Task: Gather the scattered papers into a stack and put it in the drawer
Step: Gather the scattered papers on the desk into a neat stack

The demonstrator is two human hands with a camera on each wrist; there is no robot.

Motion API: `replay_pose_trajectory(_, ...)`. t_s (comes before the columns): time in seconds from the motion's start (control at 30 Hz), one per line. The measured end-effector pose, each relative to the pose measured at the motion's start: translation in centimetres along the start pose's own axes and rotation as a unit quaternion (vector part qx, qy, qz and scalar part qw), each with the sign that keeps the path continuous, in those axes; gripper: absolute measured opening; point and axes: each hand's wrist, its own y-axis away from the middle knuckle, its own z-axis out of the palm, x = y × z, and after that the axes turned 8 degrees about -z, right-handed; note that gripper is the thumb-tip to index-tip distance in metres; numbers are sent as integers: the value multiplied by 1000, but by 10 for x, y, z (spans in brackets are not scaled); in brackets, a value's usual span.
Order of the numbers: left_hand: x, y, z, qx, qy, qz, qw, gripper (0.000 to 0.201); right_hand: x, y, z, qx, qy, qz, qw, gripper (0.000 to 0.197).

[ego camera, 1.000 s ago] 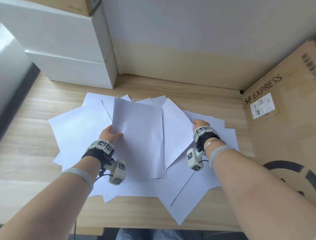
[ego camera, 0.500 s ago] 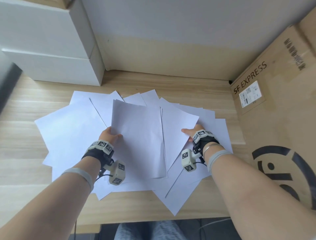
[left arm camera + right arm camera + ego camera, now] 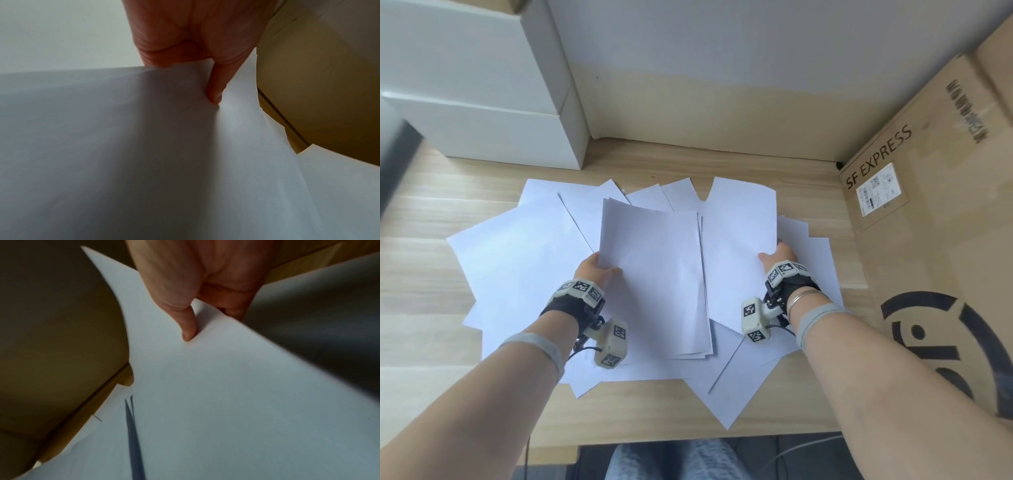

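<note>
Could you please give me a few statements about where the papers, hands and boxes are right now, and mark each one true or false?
1. The left hand grips a small stack of sheets at its left edge. True.
2. The right hand is empty and hangs off the desk. False: it pinches a sheet, thumb on top.
3. All the papers form one neat stack. False: loose sheets lie fanned over the wooden desk.
4. A cardboard box printed SF EXPRESS stands on the right. True.
5. White boxes stand at the back left. True.
</note>
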Motion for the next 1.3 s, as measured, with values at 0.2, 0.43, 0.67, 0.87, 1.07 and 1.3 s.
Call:
replay_pose_trajectory(0.2, -1, -3, -5, 3, -8, -6, 1000, 39, -1, -7, -35, 55, -6, 4, 998, 29)
replay_pose_trajectory(0.43, 0, -3, -10, -3, -37, -8, 999, 38, -10, -11, -53, 55, -46, 7, 997, 31)
replay_pose_trajectory(0.67, 2, -2, -15, -3, -51, 3, 999, 37, -21, -8, -39, -4, -22, -34, 999, 28)
replay_pose_trajectory(0.87, 0, -3, -23, 6, -59, -1, 998, 38, -33, -5, -42, -14, -19, -36, 999, 28)
replay_pose_trajectory(1.07, 4, 2, -18, -17, -41, 0, 999, 38, -42, 10, 4, -96, 15, -70, 993, 36)
replay_pose_trajectory(1.3, 3, 3, -12, -33, -38, 2, 999, 48, -44, 18, 62, -165, 36, -62, 984, 32)
